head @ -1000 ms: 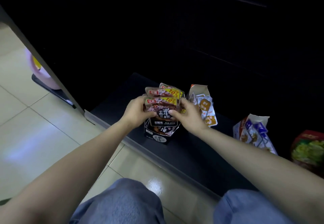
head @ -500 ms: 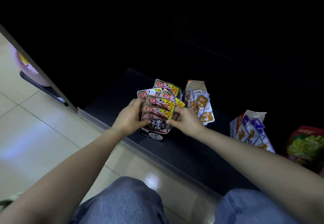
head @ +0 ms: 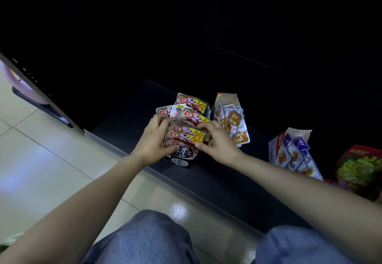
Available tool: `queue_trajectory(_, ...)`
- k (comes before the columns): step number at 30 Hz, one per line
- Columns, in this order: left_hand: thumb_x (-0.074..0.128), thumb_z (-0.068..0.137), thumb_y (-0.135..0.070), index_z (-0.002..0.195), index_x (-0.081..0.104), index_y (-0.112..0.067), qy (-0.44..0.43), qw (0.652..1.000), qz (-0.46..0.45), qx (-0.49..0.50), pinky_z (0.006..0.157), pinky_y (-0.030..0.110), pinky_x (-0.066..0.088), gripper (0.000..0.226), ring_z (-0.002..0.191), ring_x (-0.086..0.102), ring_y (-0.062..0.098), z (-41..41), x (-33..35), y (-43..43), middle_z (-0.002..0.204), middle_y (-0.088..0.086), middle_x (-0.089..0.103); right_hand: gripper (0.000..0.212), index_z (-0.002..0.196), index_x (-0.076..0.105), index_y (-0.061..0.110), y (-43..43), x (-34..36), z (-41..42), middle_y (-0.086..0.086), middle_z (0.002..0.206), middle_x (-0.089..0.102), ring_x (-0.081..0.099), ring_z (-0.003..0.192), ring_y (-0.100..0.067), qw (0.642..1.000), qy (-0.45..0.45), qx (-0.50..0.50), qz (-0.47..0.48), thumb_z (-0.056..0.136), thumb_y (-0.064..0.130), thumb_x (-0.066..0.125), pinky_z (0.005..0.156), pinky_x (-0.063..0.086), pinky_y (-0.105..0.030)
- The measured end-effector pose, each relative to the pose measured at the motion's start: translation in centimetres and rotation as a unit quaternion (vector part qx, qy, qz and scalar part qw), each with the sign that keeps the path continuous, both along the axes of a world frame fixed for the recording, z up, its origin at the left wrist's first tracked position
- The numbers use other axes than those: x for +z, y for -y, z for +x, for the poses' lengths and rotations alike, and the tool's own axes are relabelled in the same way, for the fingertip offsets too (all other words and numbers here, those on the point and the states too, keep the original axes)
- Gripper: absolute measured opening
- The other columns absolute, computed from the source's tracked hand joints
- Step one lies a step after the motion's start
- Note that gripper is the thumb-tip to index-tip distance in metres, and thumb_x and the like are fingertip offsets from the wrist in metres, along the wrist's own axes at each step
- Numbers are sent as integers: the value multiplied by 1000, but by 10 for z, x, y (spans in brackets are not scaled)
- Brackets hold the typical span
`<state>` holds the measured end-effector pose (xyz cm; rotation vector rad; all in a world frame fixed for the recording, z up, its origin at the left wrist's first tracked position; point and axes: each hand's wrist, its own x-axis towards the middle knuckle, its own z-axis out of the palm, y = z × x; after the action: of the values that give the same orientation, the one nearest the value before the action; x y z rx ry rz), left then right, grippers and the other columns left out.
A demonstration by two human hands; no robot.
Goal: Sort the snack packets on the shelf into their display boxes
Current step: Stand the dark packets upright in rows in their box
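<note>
A black display box point(head: 181, 161) stands near the front edge of the dark bottom shelf point(head: 217, 181). Several red-and-yellow snack packets point(head: 191, 104) marked 10% stand fanned in it. My left hand point(head: 154, 139) grips the left side of the front packets point(head: 186, 137), thumb low against the box front. My right hand point(head: 217, 141) pinches their right edge with curled fingers. Right of it stands an orange display box point(head: 226, 98) with orange-and-white packets point(head: 237, 127).
Further right, a blue-and-white box point(head: 279, 145) holds blue packets, and a red bag with green print point(head: 360, 168) lies at the shelf's right end. The shelf's upright post point(head: 41, 92) runs on the left. Tiled floor and my knees point(head: 142, 239) are below.
The hands have stayed on the front packets and pressed them lower into the black box. The view has shifted slightly, so box and hands sit a little lower left of the orange box.
</note>
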<state>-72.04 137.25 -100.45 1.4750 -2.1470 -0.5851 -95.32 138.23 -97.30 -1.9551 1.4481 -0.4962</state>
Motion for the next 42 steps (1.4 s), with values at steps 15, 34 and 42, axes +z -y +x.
queue_trajectory(15,56,81,-53,118,64,-23,33,998,-53,-32,103,47,38,48,123,39,23,3,-7,-9,131,3,44,35,119,61,14,29,-10,-13,3,104,51,49,96,-11,992,-32,-63,-105,86,21,71,87,45,-30)
queue_trajectory(34,58,73,-32,120,60,-15,64,990,-124,-23,107,44,33,51,132,37,27,-20,-3,-17,137,7,47,14,103,72,11,44,-5,-3,4,96,58,53,91,-11,995,-39,-5,-89,91,10,65,88,48,-35)
queue_trajectory(42,59,74,-39,141,48,-13,110,984,-140,-10,118,46,20,72,132,36,30,-17,1,-16,127,7,50,20,110,73,16,36,0,10,5,104,72,62,97,-3,994,45,89,-44,94,24,64,87,48,-20)
